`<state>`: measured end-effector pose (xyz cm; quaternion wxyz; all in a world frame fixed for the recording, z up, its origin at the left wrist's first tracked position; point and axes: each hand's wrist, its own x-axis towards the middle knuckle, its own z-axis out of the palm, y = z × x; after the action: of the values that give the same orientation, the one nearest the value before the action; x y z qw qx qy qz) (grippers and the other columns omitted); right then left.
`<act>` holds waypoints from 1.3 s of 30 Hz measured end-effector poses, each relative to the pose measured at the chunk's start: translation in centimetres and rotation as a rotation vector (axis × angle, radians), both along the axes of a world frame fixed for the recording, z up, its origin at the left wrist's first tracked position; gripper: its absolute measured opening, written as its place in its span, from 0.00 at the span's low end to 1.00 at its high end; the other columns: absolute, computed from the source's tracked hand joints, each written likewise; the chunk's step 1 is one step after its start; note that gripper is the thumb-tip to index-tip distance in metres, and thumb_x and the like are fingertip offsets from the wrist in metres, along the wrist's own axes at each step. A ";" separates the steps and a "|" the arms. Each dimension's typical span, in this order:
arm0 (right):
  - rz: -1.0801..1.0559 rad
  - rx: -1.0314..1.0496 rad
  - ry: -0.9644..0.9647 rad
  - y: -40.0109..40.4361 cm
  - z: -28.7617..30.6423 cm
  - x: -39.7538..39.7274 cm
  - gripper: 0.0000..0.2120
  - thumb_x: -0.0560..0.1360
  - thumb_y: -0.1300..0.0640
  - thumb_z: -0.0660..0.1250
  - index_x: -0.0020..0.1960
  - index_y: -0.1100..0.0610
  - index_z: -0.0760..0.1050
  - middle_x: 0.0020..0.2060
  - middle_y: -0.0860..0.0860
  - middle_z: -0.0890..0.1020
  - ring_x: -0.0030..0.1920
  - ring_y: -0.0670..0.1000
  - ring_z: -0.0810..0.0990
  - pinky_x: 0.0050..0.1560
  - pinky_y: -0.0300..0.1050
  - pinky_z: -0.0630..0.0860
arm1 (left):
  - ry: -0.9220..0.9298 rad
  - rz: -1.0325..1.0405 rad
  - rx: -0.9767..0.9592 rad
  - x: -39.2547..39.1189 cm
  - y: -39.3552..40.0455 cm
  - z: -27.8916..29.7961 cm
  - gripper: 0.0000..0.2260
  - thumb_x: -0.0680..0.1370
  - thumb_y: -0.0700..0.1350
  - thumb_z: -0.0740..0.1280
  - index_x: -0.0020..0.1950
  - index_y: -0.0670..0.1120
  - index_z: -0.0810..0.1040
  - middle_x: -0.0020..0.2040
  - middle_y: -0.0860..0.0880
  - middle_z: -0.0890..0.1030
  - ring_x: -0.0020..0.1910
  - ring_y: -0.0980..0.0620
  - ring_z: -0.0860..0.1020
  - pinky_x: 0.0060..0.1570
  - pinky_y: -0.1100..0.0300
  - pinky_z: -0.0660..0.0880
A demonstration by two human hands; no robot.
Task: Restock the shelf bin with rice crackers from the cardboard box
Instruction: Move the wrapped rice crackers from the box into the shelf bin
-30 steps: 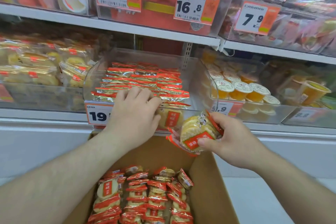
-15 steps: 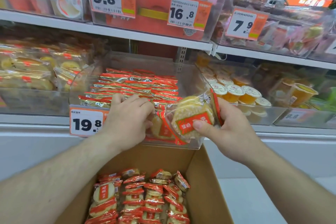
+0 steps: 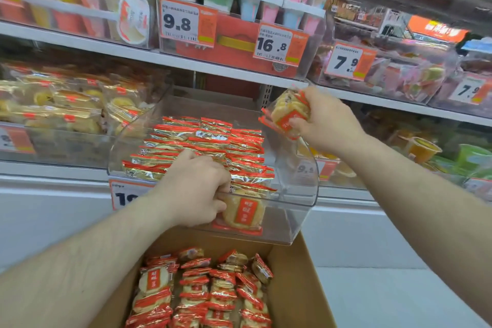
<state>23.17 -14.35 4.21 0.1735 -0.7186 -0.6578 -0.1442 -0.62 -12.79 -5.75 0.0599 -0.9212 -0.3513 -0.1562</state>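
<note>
A clear plastic shelf bin (image 3: 298,210) sits pulled forward from the middle shelf, holding rows of red-and-gold rice cracker packs (image 3: 213,141). My left hand (image 3: 194,189) reaches into the bin's front and grips a rice cracker pack (image 3: 246,212) standing against the front wall. My right hand (image 3: 322,120) is raised above the bin's right rim, closed on a small stack of cracker packs (image 3: 288,113). Below, the open cardboard box (image 3: 300,287) holds several more packs (image 3: 207,293) in rows.
A bin of yellow wrapped cakes (image 3: 66,109) stands to the left, jelly cups (image 3: 423,149) to the right. The upper shelf (image 3: 149,57) carries tubs and price tags 9.8, 16.8 and 7.9. White floor (image 3: 386,298) lies right of the box.
My right hand has lifted its packs up and to the right, from the bin's front to above its right rim. My left hand stays at the bin's front, now gripping a pack.
</note>
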 end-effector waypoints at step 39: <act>-0.124 -0.310 -0.791 12.8 -5.0 0.0 0.10 0.77 0.57 0.67 0.58 0.58 0.79 0.51 0.56 0.80 0.51 0.57 0.81 0.43 0.48 0.75 | -0.051 -0.088 -0.118 0.1 1.5 -0.2 0.14 0.73 0.55 0.70 0.35 0.55 0.67 0.36 0.60 0.71 0.42 0.60 0.67 0.48 0.59 0.54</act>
<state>23.21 -1.51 -0.77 -0.2110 -0.6637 -0.6432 -0.3182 -0.53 -11.33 -5.95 -0.0104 -0.9334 -0.3204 -0.1610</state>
